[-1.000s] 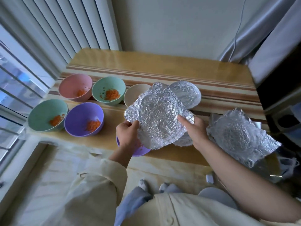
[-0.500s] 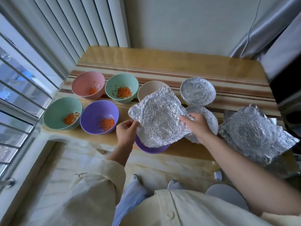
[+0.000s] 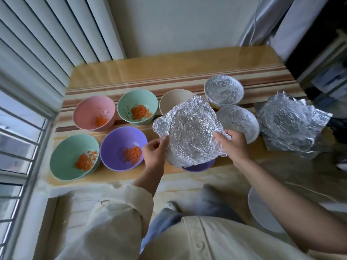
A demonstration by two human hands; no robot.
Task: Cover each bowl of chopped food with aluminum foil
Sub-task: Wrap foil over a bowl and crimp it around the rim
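Hands, left (image 3: 155,152) and right (image 3: 231,145), pinch opposite edges of foil sheet (image 3: 191,134) over purple bowl (image 3: 199,167).

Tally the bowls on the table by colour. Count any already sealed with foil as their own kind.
Pink bowl: 1
Green bowls: 2
Purple bowls: 2, one of them beneath the held foil sheet
Cream bowl: 1
Foil-covered bowls: 2
Total: 8
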